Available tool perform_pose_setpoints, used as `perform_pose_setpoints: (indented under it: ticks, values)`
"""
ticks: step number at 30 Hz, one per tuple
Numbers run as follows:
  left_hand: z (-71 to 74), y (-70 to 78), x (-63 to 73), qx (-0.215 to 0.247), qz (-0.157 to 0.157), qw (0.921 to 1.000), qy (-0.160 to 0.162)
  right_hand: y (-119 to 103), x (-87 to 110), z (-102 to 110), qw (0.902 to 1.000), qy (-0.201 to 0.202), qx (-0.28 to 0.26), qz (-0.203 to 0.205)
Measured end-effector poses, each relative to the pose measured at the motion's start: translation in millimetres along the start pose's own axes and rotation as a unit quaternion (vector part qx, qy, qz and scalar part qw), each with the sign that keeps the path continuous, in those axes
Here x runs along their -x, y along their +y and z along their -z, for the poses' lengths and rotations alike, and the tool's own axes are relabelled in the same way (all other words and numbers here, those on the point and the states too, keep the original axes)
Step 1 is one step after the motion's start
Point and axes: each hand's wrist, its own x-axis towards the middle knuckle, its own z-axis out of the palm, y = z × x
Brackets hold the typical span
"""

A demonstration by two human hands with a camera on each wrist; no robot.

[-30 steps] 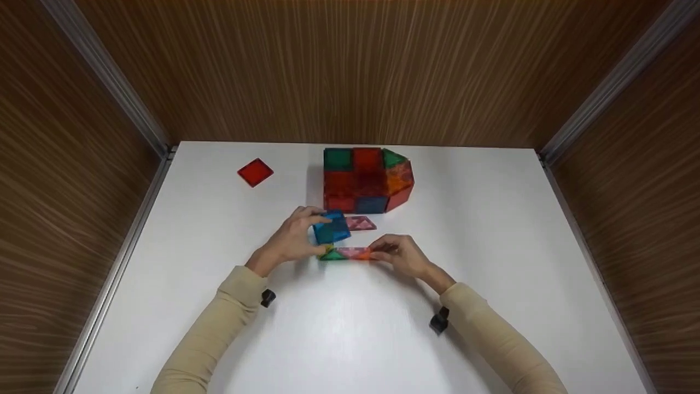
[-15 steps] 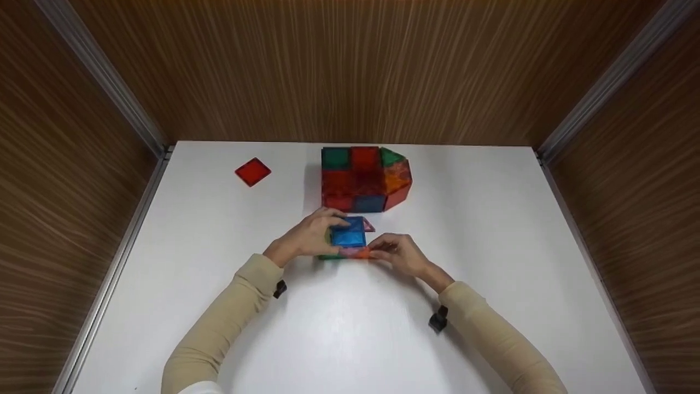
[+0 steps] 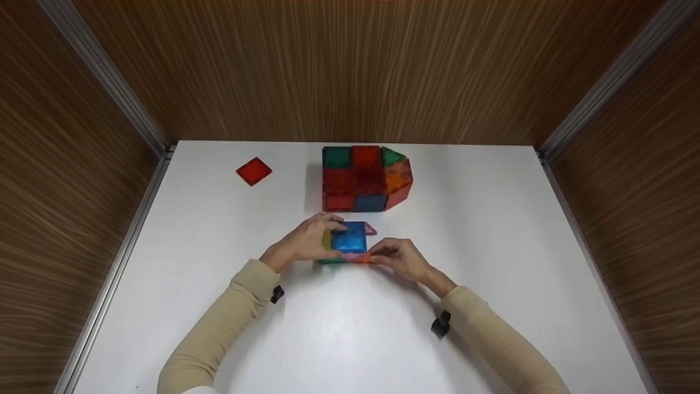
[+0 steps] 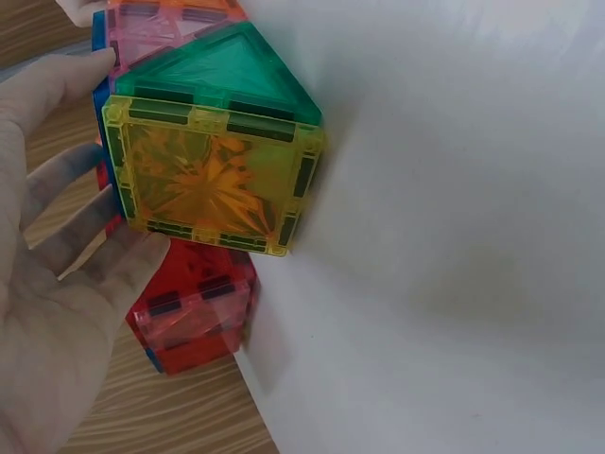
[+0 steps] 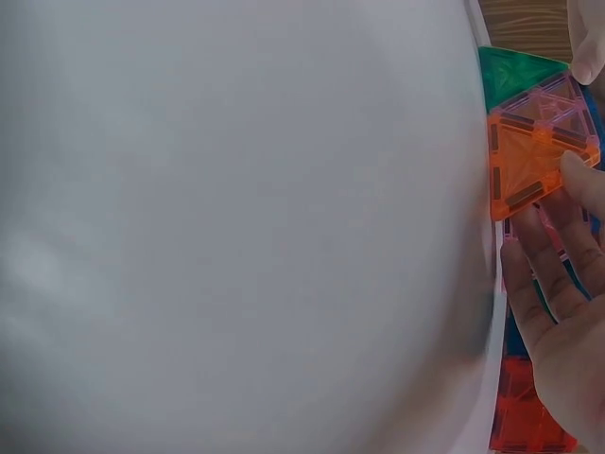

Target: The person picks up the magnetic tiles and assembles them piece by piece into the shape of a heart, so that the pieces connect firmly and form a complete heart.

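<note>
A blue square magnetic tile (image 3: 350, 239) lies flat on top of a small structure of translucent tiles. My left hand (image 3: 306, 239) grips it, thumb at the near edge and fingers over the far edge. In the left wrist view, a yellow square tile (image 4: 208, 175) forms the structure's upright end, next to a green triangle tile (image 4: 227, 66). At the other end my right hand (image 3: 404, 260) pinches an orange triangle tile (image 5: 529, 156) between thumb and fingers. Beside it stands a pink triangle tile (image 5: 560, 106). Another pink triangle tile (image 3: 371, 229) shows at the far right corner.
Behind the hands stands a larger tile structure (image 3: 339, 180), mostly red with green, blue and orange parts. A loose red square tile (image 3: 254, 171) lies at the back left of the white table (image 3: 339, 339). Wood-grain panels (image 3: 350, 71) enclose the back and sides.
My left hand has moved right with the blue tile, which has gone from tilted to flat across the small structure. The right hand keeps its pinch on the orange triangle tile.
</note>
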Motion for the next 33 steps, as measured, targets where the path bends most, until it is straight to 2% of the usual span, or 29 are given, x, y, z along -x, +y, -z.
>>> perform_pose_setpoints:
  ticks: [10,14,23,26,29,33]
  values:
    - [-7.6,8.2,10.7,0.0,0.019,0.9997,-0.014,-4,15.8,-4,0.9997,-0.02,-0.008,-0.007]
    - [-9.5,11.0,14.6,0.004,0.016,0.9997,-0.019,-6,21.9,-5,0.9994,-0.031,-0.009,-0.01]
    - [-9.5,10.6,16.0,-0.014,-0.008,0.9999,-0.006,-4,24.7,-6,0.9993,-0.031,-0.019,-0.003]
    - [-6.7,3.3,15.4,-0.005,-0.002,1.0,0.002,-4,24.8,-6,0.9992,-0.031,-0.023,-0.01]
    - [-0.1,-11.1,14.8,0.005,0.008,0.9997,0.022,-4,25.4,-6,0.999,-0.031,-0.025,-0.021]
    - [13.3,-38.5,12.2,-0.005,0.055,0.9966,0.061,-3,26.9,-4,0.9987,-0.031,-0.027,-0.031]
